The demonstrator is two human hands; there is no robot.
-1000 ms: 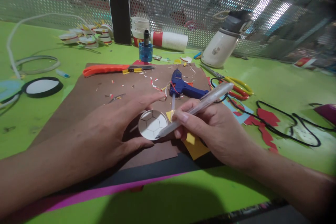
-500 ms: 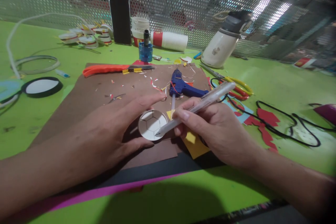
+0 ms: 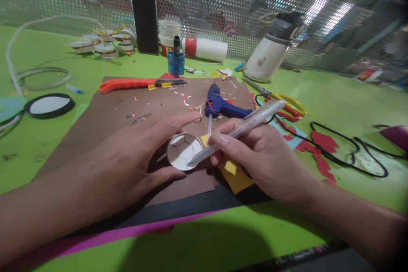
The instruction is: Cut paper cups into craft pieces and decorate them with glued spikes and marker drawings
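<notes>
A small white paper disc (image 3: 184,151) with drawn football-pattern lines lies on a brown paper sheet (image 3: 121,112). My left hand (image 3: 127,161) cups the disc from the left, thumb below it and forefinger above it, pinning it in place. My right hand (image 3: 255,153) grips a clear pen (image 3: 237,131) in a writing hold. The pen's tip touches the disc's lower right edge. Yellow paper scraps (image 3: 234,176) lie under my right hand.
A blue glue gun (image 3: 223,105) lies just beyond the disc. Behind it are an orange-handled knife (image 3: 127,84), yellow and red scissors (image 3: 287,104), a white bottle (image 3: 270,53), stacked paper cups (image 3: 204,49), a phone (image 3: 145,21), and a black cable (image 3: 344,153) on the green table (image 3: 334,97).
Almost nothing differs; the pen tip has shifted very slightly along the disc's lower right edge while both hands stay put.
</notes>
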